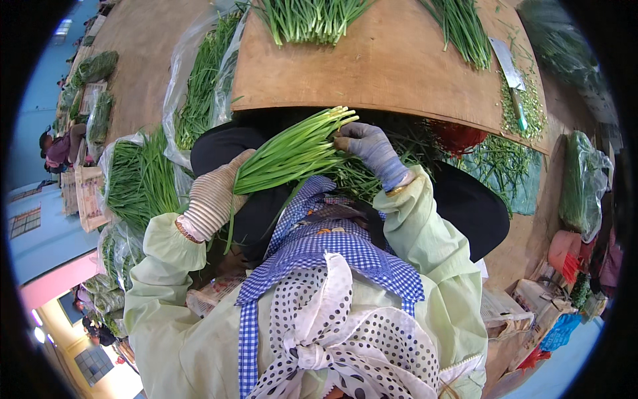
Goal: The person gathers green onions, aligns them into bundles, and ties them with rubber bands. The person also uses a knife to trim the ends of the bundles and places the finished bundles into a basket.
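Observation:
A bunch of green garlic chives (289, 152) lies across my lap, its pale cut ends pointing up and to the right. My left hand (219, 192), in a striped knitted glove, is closed around the leafy part of the bunch. At the pale ends is my right hand (366, 147), in a greyish-blue glove, with thumb and forefinger pinched together by the stems. Whether a stem sits between those fingertips is hard to make out. Loose trimmed leaves (359, 174) lie below the right hand, over my lap.
Ahead stands a wooden board (389, 75) bearing bundles of chives (314, 20) and a cleaver (508, 65) beside chopped bits (533, 104). Plastic bags of chives (144, 174) stand at left. A red bag (456, 137) sits under the board. A person (62, 147) sits far left.

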Available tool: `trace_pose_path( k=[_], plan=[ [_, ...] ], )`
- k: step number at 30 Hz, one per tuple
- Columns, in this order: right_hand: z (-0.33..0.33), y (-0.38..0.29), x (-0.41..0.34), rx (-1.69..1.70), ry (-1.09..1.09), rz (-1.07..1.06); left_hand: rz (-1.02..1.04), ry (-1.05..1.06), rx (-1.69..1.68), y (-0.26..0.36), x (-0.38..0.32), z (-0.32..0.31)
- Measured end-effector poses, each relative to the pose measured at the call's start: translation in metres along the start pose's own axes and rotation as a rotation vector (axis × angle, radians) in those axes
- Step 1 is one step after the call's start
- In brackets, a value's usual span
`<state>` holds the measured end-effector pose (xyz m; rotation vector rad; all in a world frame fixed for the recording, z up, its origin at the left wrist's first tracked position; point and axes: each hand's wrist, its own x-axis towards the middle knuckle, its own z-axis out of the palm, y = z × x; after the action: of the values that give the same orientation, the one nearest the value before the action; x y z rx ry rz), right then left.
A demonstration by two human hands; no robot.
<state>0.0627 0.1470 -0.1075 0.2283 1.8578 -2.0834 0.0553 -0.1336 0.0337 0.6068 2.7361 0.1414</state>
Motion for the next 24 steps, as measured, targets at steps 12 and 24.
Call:
trace_pose_path(
  k=[12,24],
  plan=[
    [-0.064,-0.013,-0.023,-0.812,0.56,-0.605,0.098,0.239,0.009,-0.005,-0.005,0.012],
    [0.009,-0.013,0.016,-1.285,0.231,-0.657,0.023,0.095,0.06,0.011,0.001,0.001]
  ],
)
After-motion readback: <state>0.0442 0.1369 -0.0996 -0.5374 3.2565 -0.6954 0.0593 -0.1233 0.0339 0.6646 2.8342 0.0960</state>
